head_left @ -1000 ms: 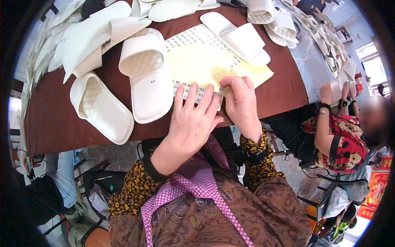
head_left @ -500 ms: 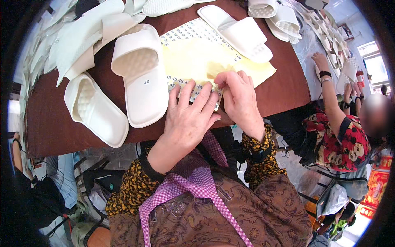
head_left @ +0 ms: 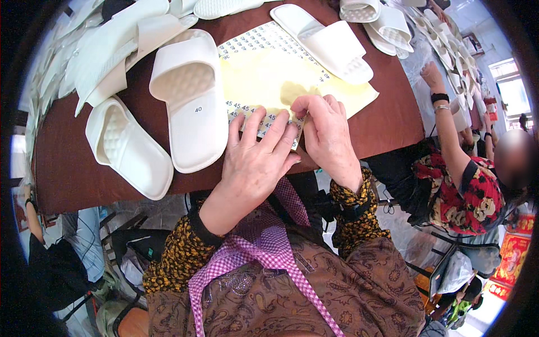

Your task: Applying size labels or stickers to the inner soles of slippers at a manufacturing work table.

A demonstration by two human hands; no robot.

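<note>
A yellow-backed sheet of small number stickers (head_left: 247,70) lies on the table in front of me. My left hand (head_left: 257,149) rests flat on its near edge, fingers spread over the printed rows. Just to its right, my right hand (head_left: 325,132) is closed, thumb and curled forefinger pinched together at the sheet's near right edge. What sits between those fingertips is too small and covered to make out. Beside my left hand lies a white slipper (head_left: 196,137) with a number sticker on its insole. Another white slipper (head_left: 143,165) is left of that one.
One white slipper (head_left: 337,48) overlaps the far right of the sheet. White slippers (head_left: 104,59) are heaped at the far left, with more slippers (head_left: 387,28) at the far right. The brown tabletop (head_left: 387,106) ends near my wrists. A co-worker's arm (head_left: 449,121) reaches over a neighbouring table.
Both my hands stay in nearly the same place on the sheet. The co-worker's hand at the right has shifted slightly.
</note>
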